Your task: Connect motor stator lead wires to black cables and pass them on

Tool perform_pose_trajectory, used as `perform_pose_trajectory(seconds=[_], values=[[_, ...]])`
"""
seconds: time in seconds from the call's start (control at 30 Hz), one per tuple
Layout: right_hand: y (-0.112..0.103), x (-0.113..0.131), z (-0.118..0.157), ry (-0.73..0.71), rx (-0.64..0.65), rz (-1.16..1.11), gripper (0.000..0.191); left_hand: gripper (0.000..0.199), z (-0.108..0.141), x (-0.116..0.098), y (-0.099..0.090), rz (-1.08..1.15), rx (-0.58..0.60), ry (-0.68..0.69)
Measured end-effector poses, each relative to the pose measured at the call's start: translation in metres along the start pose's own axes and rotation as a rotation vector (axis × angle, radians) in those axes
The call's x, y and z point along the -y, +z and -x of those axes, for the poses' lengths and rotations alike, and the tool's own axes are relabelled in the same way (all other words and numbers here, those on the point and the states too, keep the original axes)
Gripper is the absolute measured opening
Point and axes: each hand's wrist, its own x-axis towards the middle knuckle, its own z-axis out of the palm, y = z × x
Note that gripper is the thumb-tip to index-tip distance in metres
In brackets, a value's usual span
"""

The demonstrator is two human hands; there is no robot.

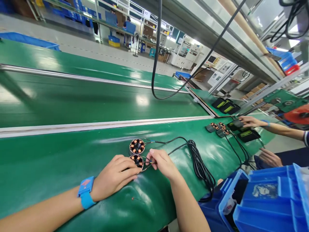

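Observation:
Two round motor stators with copper windings rest on the green work surface in front of me. My left hand [117, 174], a blue band at its wrist, grips the nearer stator [138, 160] from the left, covering part of it. Just right of that stator, my right hand [162, 163] pinches its thin lead wires [152, 162] between thumb and fingers. The farther stator [137, 147] touches or nearly touches the nearer one, its leads joining a black cable. A coiled black cable bundle [199, 161] lies to the right of my right hand.
At right, a co-worker's hand [252, 121] holds a dark part near several stators [218, 129] and black boxes [248, 134]. Blue bins [270, 196] stand at the lower right. A white strip [106, 124] borders the green conveyor [96, 100]. A black cable loop [154, 74] hangs overhead.

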Motion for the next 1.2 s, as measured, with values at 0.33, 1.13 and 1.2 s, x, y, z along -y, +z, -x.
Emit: perform_pose_trajectory(seconds=[0.33,1.13,1.2], values=[[0.0,-0.007,0.002,0.232,0.036,-0.504,0.045,0.036,-0.001,0.01,-0.008,0.087,0.107,0.078],[-0.028,0.025,-0.039,-0.408,-0.416,0.248,0.027,0.036,-0.056,0.039,-0.016,-0.066,0.151,-0.081],[-0.028,0.017,-0.041,-0.393,-0.365,0.311,0.031,0.037,-0.055,0.042,-0.011,-0.015,0.16,-0.119]])
